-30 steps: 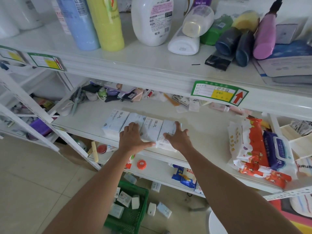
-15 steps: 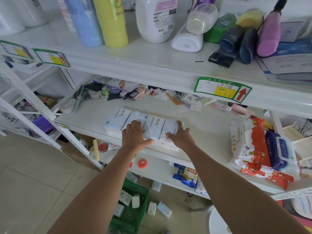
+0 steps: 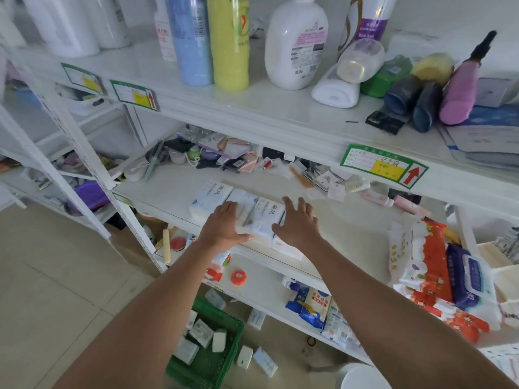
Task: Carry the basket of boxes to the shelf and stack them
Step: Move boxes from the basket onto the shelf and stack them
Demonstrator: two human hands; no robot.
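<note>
Head — hands [image 3: 224, 224] [image 3: 299, 223] flat on rectangular (white) boxes [image 3: 264, 217].

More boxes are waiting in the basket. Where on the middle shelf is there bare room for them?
The widest bare patch on the middle shelf lies between the row of boxes and the wipe packs. A smaller one lies left of the boxes. The back, strewn with small clutter, is crowded.

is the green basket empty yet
Not empty: the green basket holds several small white boxes, which lie loose on its mesh bottom.
</note>
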